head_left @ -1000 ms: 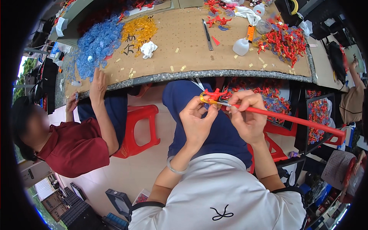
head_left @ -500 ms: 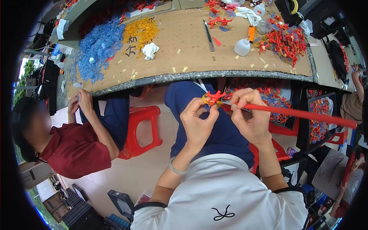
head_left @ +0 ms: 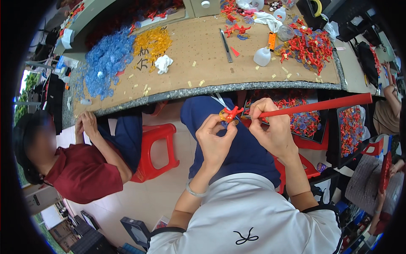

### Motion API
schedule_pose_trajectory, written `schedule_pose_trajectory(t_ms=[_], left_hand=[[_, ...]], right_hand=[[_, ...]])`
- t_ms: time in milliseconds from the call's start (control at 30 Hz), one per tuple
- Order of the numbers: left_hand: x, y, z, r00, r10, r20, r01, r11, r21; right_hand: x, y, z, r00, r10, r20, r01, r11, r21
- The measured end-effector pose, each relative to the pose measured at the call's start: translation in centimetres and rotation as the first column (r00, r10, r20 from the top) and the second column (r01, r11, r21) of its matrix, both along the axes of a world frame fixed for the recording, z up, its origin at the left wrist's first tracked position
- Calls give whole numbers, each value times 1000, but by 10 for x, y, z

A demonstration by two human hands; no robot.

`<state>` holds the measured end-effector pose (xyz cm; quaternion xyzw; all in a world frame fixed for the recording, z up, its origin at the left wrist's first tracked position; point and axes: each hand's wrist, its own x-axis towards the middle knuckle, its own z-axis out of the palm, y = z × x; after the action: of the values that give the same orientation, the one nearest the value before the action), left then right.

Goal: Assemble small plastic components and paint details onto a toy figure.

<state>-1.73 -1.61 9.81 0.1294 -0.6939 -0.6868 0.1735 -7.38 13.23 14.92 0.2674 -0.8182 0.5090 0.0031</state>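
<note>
Between the fingertips of my left hand (head_left: 212,142) is a small red plastic figure (head_left: 231,113) with clear yellow and blue parts on it. My right hand (head_left: 272,129) pinches a long red-handled paintbrush (head_left: 321,105) near its front end, the handle slanting up to the right. Its tip points at the figure, but I cannot tell whether the two touch. Both hands hover over my lap, just off the table edge. To their right, under the tabletop, lies a dark tray (head_left: 320,134) of red and blue figures.
On the cardboard-covered table (head_left: 203,46) lie a blue pile (head_left: 108,59), yellow pieces (head_left: 153,42), red figures (head_left: 308,48), a crumpled tissue (head_left: 163,64), tweezers (head_left: 226,44) and a white bottle (head_left: 262,56). A co-worker (head_left: 84,165) sits at left by a red stool (head_left: 158,148).
The brush tip has drawn back from the figure as my right hand moved slightly left and the handle's far end swung up. My left hand shifted a little left, still gripping the figure.
</note>
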Motion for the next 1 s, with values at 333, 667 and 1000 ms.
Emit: schedule_pose_trajectory(t_ms=[333, 667, 1000], left_hand=[[-2, -7, -4, 995, -65, 75, 56, 992, 112], [-5, -5, -5, 991, -135, 19, 134, 990, 52], [-4, -4, 0, 996, -78, 33, 75, 995, 72]], right_hand=[[-6, 3, 8, 994, 38, 102, -5, 952, -307], [6, 13, 0, 988, 18, 153, 47, 909, -415], [3, 10, -6, 990, 50, 130, 4, 924, -383]])
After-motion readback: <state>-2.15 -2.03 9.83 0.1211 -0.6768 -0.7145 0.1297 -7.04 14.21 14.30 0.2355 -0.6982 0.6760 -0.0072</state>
